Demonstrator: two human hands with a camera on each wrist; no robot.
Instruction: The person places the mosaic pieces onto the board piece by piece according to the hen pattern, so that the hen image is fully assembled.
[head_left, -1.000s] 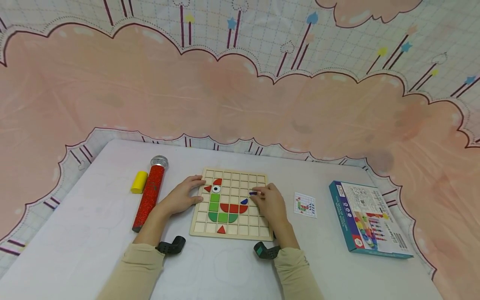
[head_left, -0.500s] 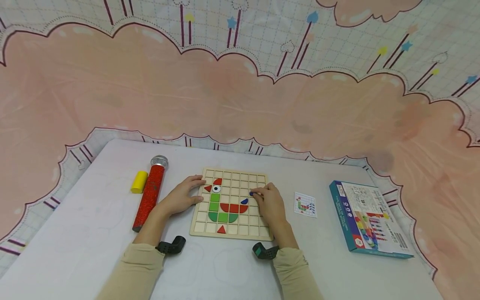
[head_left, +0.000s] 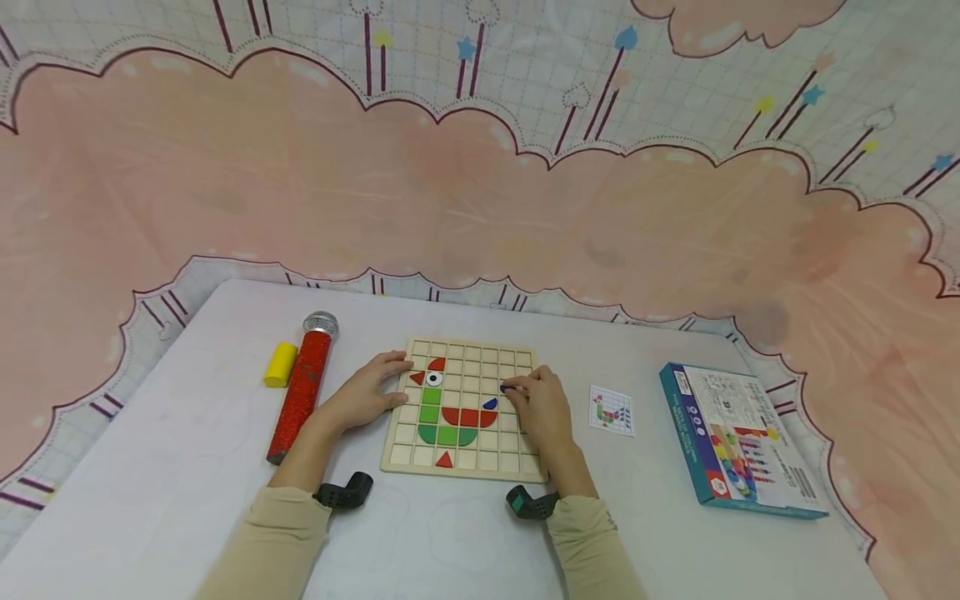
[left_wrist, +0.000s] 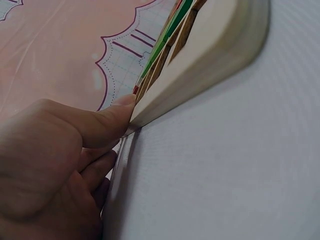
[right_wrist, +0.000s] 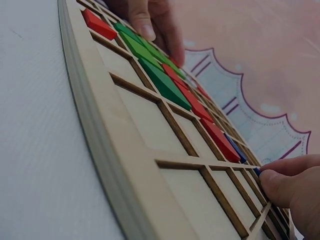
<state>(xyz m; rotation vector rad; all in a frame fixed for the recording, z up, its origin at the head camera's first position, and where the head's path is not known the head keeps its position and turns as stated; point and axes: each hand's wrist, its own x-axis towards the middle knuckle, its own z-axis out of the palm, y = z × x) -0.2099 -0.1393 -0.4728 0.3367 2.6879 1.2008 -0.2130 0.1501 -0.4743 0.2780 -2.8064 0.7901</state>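
While a pink and white cloth (head_left: 450,208) hung behind, a white table (head_left: 420,542) filled the lower part of the head view. On it, between the two arms, lay a gridded wooden board (head_left: 469,385). Well to its right was a teal-edged box (head_left: 750,442), flat and slightly turned. On the left, a red microphone (head_left: 303,387) lay close beside the left forearm, its silver head pointing away from the person. The left hand (head_left: 367,392) was spread, thumb and fingers apart, touching the board's left edge. The right hand (head_left: 543,408) reached over the board's right side, hiding some cells there, its thumb and finger closed on a small blue piece. Between that hand and the box was a printed card (head_left: 611,410); a yellow cylinder (head_left: 281,365) stood or lay just beside the microphone. Red tiles (head_left: 469,417) and green tiles (head_left: 429,414) sat in the grid, left of the right hand. Nearer its fingertips was a seated blue tile (head_left: 490,403). The blue piece (head_left: 504,389) itself was at the fingertips, up and right of that tile, partly covered; whether it was in its cell could not be told.
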